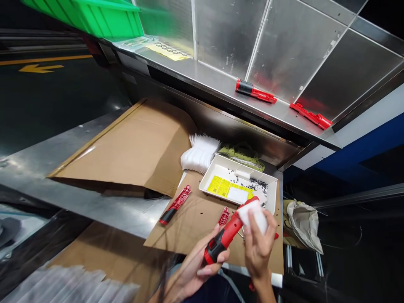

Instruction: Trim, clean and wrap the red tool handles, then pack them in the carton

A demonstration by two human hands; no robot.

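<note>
My left hand (pixel 202 259) is wrapped around the black-gripped lower end of a red and black plastic tool housing (pixel 232 229), which tilts up to the right. With my right hand (pixel 260 242) I pinch a folded white wipe (pixel 257 215) and press it against the housing's upper end. Partly hidden behind the housing lies a red half shell (pixel 224 214) on the cardboard sheet (pixel 195 229). Another red and black half shell (pixel 176 205) rests farther left on that sheet.
A white tray (pixel 205 184) holds small black parts and yellow labels. Beside it are a stack of white sheets (pixel 200 155) and a green pouch (pixel 243 156). A large cardboard box (pixel 132 147) stands left. Two red housings (pixel 255 91) lie on the metal shelf (pixel 214 84), near a green bin (pixel 110 21).
</note>
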